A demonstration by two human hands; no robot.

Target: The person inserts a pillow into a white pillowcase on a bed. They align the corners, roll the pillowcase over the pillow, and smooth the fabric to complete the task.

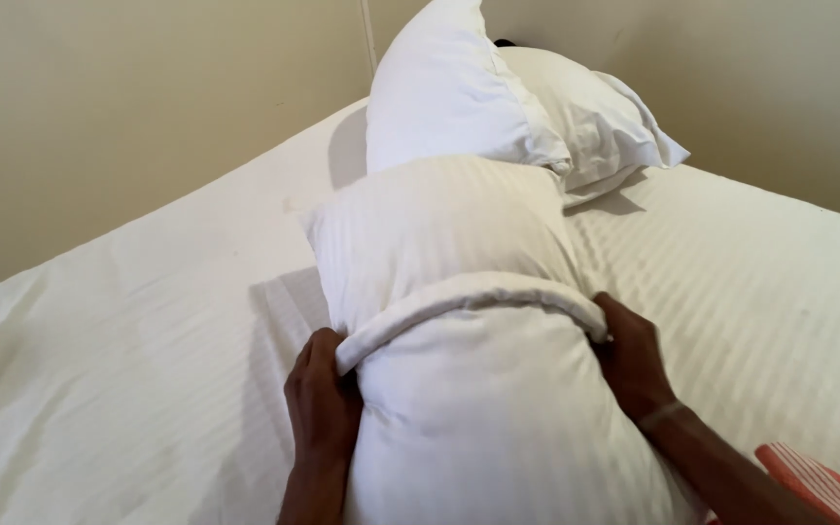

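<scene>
White bed (128, 321), seemingly three pillows (459, 253).

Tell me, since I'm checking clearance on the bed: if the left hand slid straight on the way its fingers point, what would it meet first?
Probably the rolled hem of the striped pillowcase, which the left hand already grips beside the pillow.

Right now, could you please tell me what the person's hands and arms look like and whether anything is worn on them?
Both forearms are bare, with no sleeves in view. The left hand shows no ring, glove or watch. The right hand is also ungloved, and a thin pale band circles its wrist. No markings are visible.
</scene>
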